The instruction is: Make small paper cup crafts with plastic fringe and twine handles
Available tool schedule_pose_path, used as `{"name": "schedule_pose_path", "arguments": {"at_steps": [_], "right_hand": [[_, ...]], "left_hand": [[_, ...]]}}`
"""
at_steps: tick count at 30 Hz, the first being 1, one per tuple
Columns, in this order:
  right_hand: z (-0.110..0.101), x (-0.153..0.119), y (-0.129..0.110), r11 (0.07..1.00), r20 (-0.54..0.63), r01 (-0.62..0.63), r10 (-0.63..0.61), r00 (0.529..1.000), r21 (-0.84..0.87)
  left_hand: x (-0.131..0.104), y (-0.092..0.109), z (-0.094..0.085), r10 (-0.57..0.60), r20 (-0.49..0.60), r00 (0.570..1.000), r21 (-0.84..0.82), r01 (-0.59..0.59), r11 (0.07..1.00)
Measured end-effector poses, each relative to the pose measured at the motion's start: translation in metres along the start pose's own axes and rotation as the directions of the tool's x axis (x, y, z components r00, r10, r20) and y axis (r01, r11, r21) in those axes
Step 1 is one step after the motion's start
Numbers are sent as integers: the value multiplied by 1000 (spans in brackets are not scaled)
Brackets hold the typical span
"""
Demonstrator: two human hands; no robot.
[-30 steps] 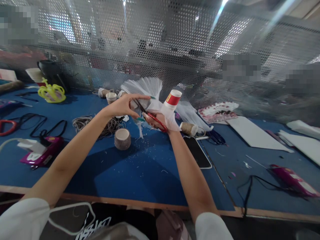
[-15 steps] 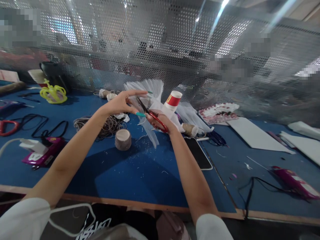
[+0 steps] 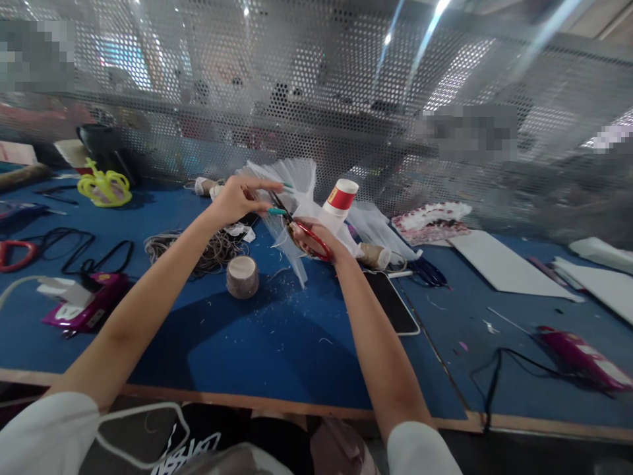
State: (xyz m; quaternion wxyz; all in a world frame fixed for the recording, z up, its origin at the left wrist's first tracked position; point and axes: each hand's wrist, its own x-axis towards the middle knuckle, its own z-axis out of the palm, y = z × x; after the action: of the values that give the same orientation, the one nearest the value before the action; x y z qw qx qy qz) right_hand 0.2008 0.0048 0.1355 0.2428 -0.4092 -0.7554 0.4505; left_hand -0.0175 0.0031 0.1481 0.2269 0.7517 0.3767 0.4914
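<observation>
My right hand (image 3: 314,236) is closed round the red-handled scissors (image 3: 322,247), whose dark blades point up and left between my two hands. My left hand (image 3: 240,200), with long teal nails, is at the white pleated tulle (image 3: 299,177). Its thumb and index finger reach toward the blades, while its other fingers are mostly hidden and seem to grip the tulle. The tulle fans out behind my hands, and a strip of it hangs down below the scissors. A red and white paper cup (image 3: 341,196) stands just beyond my right hand.
A cone of thread (image 3: 242,277) and tangled grey cord (image 3: 210,251) lie below my left arm. A phone (image 3: 393,303) lies beside my right forearm. At left are a yellow crown (image 3: 105,186) and a purple device (image 3: 93,303); a perforated metal screen (image 3: 316,86) stands behind.
My left hand has moved slightly left, and the tulle has shifted left with it. The scissors stay in my right hand, almost in place.
</observation>
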Motion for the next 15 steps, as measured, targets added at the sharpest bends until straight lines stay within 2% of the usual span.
{"name": "schedule_pose_path", "arguments": {"at_steps": [3, 8, 15], "right_hand": [[0, 2, 3, 1000, 2, -11, 11, 1000, 23], [-4, 1, 9, 996, 42, 80, -78, 996, -42], [-10, -2, 7, 977, 122, 183, -169, 978, -113]], "left_hand": [[-2, 5, -1, -24, 20, 1000, -31, 25, 999], [-5, 15, 0, -63, 95, 993, -39, 67, 997], [-7, 20, 1, -54, 181, 982, -33, 61, 998]]}}
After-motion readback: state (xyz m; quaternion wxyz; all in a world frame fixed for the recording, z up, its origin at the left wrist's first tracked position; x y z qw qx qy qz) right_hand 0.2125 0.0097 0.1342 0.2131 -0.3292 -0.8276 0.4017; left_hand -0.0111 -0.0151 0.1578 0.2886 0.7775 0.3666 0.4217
